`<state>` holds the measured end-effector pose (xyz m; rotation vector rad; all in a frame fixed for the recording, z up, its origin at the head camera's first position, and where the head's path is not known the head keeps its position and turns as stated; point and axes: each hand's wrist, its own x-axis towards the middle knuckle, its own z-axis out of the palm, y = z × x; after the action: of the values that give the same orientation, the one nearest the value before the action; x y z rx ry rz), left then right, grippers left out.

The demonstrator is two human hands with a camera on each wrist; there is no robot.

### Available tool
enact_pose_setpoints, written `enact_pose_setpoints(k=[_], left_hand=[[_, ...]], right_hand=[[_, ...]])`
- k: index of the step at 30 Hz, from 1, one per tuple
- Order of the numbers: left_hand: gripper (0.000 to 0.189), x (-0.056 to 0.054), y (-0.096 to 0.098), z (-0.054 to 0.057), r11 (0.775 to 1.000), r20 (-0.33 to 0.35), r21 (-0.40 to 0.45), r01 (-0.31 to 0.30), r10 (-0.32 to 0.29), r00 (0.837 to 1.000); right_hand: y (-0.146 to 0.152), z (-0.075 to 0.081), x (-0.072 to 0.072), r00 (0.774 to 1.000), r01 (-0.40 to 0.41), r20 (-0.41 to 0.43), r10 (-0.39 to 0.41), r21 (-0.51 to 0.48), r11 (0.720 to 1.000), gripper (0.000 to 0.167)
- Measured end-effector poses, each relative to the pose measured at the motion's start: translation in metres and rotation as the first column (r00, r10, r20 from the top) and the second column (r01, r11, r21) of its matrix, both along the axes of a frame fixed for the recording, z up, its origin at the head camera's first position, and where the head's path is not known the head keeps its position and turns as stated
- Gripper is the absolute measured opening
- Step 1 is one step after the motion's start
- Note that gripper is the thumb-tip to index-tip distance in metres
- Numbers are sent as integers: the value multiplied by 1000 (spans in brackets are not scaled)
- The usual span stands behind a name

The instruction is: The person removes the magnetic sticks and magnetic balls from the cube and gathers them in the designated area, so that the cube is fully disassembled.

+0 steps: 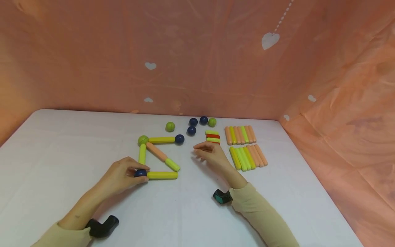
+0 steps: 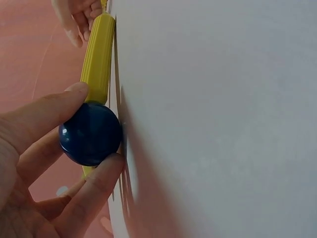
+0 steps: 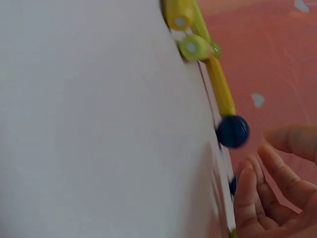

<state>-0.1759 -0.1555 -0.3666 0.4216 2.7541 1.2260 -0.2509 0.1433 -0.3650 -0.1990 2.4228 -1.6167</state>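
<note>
My left hand (image 1: 123,173) pinches a dark blue ball (image 2: 90,134) between thumb and fingers at the near left corner of a stick-and-ball frame. From that ball a yellow stick (image 1: 162,175) runs right, and a lime stick (image 1: 142,153) leads up to a green ball (image 1: 143,140). Another yellow stick (image 1: 162,140) joins the green ball to a second blue ball (image 1: 179,139). A diagonal of an orange stick (image 1: 156,151) and a short lime piece (image 1: 172,164) slants down right from it. My right hand (image 1: 213,156) holds nothing, fingers loosely bent, beside the short red and lime sticks (image 1: 213,136).
Two rows of sticks, an upper row (image 1: 240,134) and a lower row (image 1: 248,157), lie at the right. Several loose balls, among them a blue ball (image 1: 191,130) and a green ball (image 1: 170,126), sit at the back of the white table (image 1: 77,144).
</note>
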Motion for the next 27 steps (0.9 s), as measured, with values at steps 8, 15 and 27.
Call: enact_pose_setpoints(k=[8,15,27], left_hand=[[30,0,-1,0,1000,-8,-2,7,-7,1000],[29,1,-2,0,1000,-3,-3,2,-2,1000],[29,0,-1,2,1000,-2,2,11,-11,1000]], right_hand=[[-20,-4,5,998,-54,29,53,11,998,23],[-32,-5,7,993,-110,44,109,24,994,25],[-56,-8,11,976,-220,33,217,136,966,27]])
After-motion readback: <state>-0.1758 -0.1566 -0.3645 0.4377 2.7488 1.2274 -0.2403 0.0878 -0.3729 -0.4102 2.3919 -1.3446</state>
